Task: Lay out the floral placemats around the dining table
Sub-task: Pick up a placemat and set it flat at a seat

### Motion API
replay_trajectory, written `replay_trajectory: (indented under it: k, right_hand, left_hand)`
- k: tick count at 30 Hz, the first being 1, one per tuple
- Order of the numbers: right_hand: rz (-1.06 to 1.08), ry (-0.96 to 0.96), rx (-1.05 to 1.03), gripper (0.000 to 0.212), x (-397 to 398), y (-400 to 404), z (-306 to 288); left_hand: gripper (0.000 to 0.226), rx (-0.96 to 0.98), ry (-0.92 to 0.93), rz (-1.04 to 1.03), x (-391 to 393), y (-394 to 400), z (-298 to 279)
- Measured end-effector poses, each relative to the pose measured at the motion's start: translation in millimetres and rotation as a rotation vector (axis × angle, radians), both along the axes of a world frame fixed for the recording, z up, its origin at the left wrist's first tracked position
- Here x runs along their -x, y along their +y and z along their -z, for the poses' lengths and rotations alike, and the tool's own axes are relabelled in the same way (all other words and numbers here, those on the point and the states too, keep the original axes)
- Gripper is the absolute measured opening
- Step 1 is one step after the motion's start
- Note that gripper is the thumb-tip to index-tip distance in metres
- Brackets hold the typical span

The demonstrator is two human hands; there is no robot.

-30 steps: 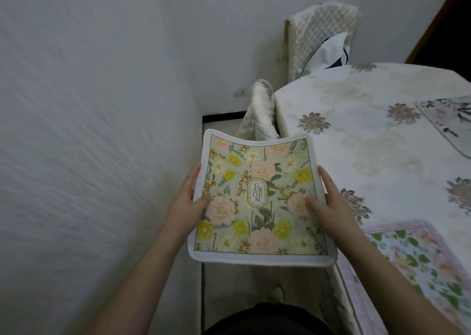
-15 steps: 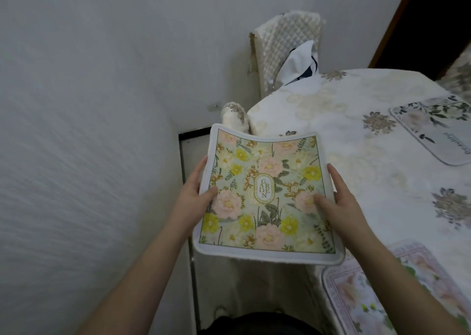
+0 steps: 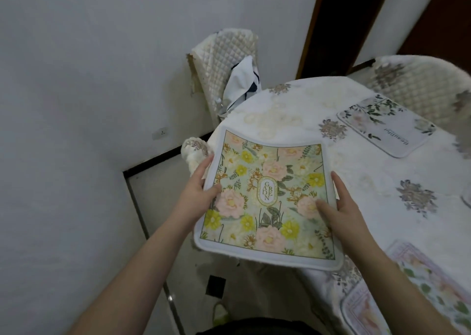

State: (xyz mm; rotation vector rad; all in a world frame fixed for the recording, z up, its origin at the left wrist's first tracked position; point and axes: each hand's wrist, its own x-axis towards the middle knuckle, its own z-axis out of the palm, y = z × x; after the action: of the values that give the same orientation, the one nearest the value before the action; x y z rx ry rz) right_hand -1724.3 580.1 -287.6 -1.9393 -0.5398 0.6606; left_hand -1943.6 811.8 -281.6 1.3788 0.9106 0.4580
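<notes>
I hold a green and yellow floral placemat (image 3: 270, 199) with a "GARDEN" oval in its middle, over the left edge of the dining table (image 3: 369, 171). My left hand (image 3: 197, 197) grips its left edge, thumb on top. My right hand (image 3: 336, 207) grips its right edge, fingers spread along the side. The mat's far end reaches over the white floral tablecloth; its near end hangs past the table edge. A grey floral placemat (image 3: 384, 128) lies flat at the far right. A pink-bordered placemat (image 3: 430, 291) lies at the near right, overlapping another (image 3: 362, 314).
A quilted white chair (image 3: 224, 61) with a white and navy cloth (image 3: 242, 84) on it stands beyond the table. Another quilted chair (image 3: 418, 84) is at the far right. A covered chair top (image 3: 195, 151) pokes up beside my left hand. The wall is close on the left.
Both hands have carried the placemat to the right and forward, from beside the table to over its left edge. My view has turned right, showing more of the table.
</notes>
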Motion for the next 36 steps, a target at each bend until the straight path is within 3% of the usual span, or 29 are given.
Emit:
replay_trajectory:
  k: [14, 24, 36]
  right_hand:
    - [0.404, 0.063, -0.014, 0.070, -20.3, -37.2, 24.3]
    - [0.518, 0.125, -0.046, 0.070, -66.8, -47.1, 41.4]
    - [0.702, 0.175, -0.028, 0.072, -58.2, -28.9, 81.6]
  left_hand:
    - [0.068, -0.107, 0.120, 0.454, -135.0, 35.8, 21.1]
    - [0.067, -0.210, 0.217, 0.576, -216.3, 33.5, 20.6]
    - [0.067, -0.308, 0.272, 0.736, -269.5, 49.5, 55.6]
